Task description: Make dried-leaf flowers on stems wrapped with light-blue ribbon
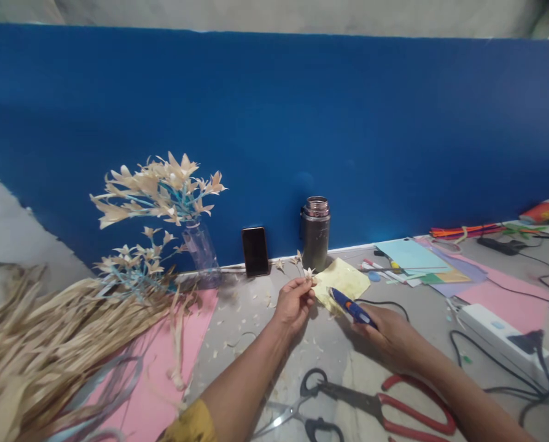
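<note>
The stem of the small pale flower [309,274] is hidden behind the left hand [296,302], which pinches it, palm inward. The right hand [389,336] covers the handle of the blue tool [354,309], gripping it. This tool slants, its tip pointing left and toward the back edge of the grey surface [242,307], above yellow paper [348,276]. The flower is just beside, blossom upward. Both forearms reach inward.

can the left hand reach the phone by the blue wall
Probably yes: nothing bulky stands between the left hand and the phone, only small pale flowers and scraps, though the hand grips one flower it may need to put down.
</note>
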{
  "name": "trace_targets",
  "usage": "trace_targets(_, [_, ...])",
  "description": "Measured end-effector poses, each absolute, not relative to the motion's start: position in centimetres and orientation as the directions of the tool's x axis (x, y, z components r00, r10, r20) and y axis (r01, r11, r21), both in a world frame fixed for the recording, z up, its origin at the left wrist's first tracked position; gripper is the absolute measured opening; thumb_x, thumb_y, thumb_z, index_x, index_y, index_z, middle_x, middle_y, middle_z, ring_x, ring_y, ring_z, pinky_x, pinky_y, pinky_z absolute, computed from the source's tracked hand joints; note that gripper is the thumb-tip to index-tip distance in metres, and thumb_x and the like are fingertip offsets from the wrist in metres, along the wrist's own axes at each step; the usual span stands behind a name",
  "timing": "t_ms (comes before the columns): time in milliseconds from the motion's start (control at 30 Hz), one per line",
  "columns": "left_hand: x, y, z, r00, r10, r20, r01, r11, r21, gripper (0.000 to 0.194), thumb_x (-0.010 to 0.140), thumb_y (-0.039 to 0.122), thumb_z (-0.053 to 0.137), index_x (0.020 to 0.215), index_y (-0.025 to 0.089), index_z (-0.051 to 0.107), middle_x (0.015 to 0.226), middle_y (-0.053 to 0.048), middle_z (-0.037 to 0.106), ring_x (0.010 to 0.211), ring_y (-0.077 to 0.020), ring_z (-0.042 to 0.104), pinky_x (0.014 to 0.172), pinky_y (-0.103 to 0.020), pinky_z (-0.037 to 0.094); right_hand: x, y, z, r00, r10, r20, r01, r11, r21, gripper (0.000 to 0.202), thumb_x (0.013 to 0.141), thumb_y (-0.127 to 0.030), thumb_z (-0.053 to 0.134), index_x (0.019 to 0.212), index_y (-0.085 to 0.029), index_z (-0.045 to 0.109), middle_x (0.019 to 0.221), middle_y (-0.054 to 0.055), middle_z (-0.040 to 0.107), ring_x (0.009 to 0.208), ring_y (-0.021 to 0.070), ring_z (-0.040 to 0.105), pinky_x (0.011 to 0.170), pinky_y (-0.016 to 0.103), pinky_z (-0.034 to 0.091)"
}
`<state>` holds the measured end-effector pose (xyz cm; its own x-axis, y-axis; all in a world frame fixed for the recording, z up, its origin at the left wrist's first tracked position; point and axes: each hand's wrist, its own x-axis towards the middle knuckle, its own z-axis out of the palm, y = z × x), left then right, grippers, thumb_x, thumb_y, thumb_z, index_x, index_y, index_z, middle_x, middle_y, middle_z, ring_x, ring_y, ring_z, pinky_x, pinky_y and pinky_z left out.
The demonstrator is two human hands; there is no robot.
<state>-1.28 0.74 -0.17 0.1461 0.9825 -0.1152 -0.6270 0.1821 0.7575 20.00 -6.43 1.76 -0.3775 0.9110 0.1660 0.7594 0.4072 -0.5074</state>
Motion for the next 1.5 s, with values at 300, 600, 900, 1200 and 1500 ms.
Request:
trace_targets(300, [-0.6,0.0,0.2,0.120,0.992,-0.049,-0.552,0.108,0.827,0.031,0.056,0.030,0.088,0.066,0.009,0.067,0.074,-0.008,0.068,0.053,-0.0063,0.051,0.046,-0.020,0.033,20.3,-6.9,2.1,-0.373,0.913,0.168,0.841,0.409,-0.355,0.019,0.080,-0.032,0.065,0.096,-0.021,0.066,0.093,0.007,0.070,0.086,0.0241,0.062,0.075,0.031,0.041])
trace_targets(600, [1.0,-1.4,0.4,0.063,0.997,-0.045,-0.463,0.069,0.884,0.025,0.060,0.030,0.083,0.065,0.011,0.068,0.056,-0.002,0.059,0.046,-0.0062,0.045,0.045,-0.021,0.027,16.8,-6.1,4.1,-0.398,0.681,0.614,0.891,0.446,0.083,0.026,0.098,-0.023,0.049,0.080,-0.019,0.068,0.079,0.008,0.064,0.080,0.0233,0.052,0.074,0.035,0.033])
trace_targets(900, [1.7,-2.4,0.7,0.076,0.996,-0.037,-0.452,0.067,0.890,0.029,0.060,0.034,0.083,0.066,0.011,0.067,0.048,0.004,0.049,0.043,-0.0051,0.039,0.046,-0.020,0.025,15.1,-5.6,4.0,-0.445,0.633,0.634,0.891,0.385,0.241,0.018,0.091,-0.011,0.058,0.078,-0.020,0.065,0.076,0.007,0.058,0.077,0.0241,0.044,0.067,0.036,0.024])
trace_targets(1200, [1.2,-2.3,1.0,0.232,0.972,-0.020,-0.553,0.149,0.820,0.034,0.061,0.034,0.086,0.071,0.011,0.063,0.064,-0.002,0.063,0.045,-0.0046,0.045,0.042,-0.018,0.025,15.9,-5.4,4.0,-0.184,0.671,0.718,0.853,0.472,-0.223,0.023,0.095,-0.024,0.055,0.076,-0.020,0.067,0.077,0.006,0.063,0.078,0.0217,0.054,0.073,0.034,0.037])
trace_targets(1500, [1.5,-3.4,1.4,0.491,0.869,-0.064,-0.607,0.394,0.690,0.038,0.063,0.025,0.089,0.077,0.014,0.056,0.071,0.000,0.063,0.047,-0.0029,0.046,0.045,-0.016,0.033,17.2,-4.9,4.1,0.166,0.979,0.120,-0.353,0.173,-0.920,0.030,0.063,-0.043,0.087,0.072,-0.019,0.071,0.068,-0.002,0.054,0.059,0.0103,0.041,0.053,0.024,0.034])
